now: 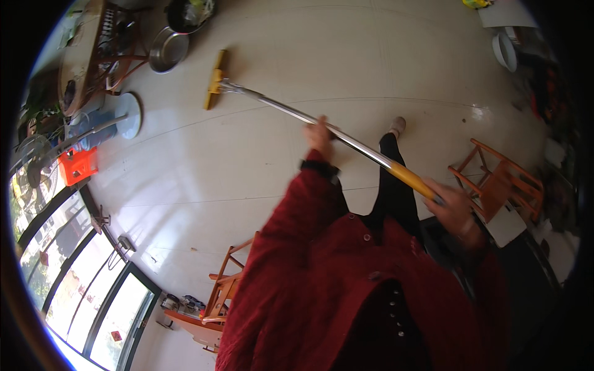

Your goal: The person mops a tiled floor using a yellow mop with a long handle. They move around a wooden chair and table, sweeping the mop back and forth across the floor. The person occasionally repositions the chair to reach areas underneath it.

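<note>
A mop with a metal pole (287, 110) slants across the view, its flat yellow head (215, 81) at the upper left against the pale tiled floor (306, 51). Around the middle of the pole my left hand (320, 138) is closed. My right hand (451, 206) grips the yellow handle end (413, 181), close to its dark tip, and is slightly blurred. Both arms are in dark red sleeves. Below the pole one of my shoes (397, 125) shows on the floor.
At the upper left are a metal basin (169, 50), a black pan (189, 16), a wooden table (76, 60) and a standing fan (127, 115). An orange plastic stool (79, 164) stands by the glass doors (83, 273). Wooden chairs stand at right (499, 178) and lower left (225, 287).
</note>
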Action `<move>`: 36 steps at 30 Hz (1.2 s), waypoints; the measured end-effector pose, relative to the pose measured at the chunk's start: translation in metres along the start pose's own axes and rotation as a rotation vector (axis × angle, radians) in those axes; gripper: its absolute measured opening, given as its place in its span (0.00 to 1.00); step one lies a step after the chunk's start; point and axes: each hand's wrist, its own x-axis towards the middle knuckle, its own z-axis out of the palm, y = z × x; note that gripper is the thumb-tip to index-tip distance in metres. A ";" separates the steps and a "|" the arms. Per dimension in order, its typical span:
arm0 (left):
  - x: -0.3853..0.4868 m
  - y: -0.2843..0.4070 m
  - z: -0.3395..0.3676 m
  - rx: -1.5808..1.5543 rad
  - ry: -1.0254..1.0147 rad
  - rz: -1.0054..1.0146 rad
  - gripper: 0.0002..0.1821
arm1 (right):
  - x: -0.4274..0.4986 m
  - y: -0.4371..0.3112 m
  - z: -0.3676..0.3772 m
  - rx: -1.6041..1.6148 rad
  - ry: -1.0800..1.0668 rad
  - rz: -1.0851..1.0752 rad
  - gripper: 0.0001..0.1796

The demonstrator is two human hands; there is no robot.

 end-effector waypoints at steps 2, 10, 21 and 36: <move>0.031 0.037 -0.013 0.013 -0.033 0.017 0.14 | 0.049 0.008 0.020 0.129 0.017 0.043 0.24; 0.029 0.053 0.046 0.477 0.144 -0.086 0.19 | 0.151 0.063 0.062 -0.031 -0.286 -0.028 0.28; -0.062 -0.146 0.297 0.433 -0.410 -0.275 0.27 | -0.140 0.347 -0.151 0.086 -0.265 0.423 0.28; -0.059 -0.142 0.409 -0.379 0.128 0.013 0.06 | -0.088 0.367 -0.220 -0.125 -0.264 0.092 0.11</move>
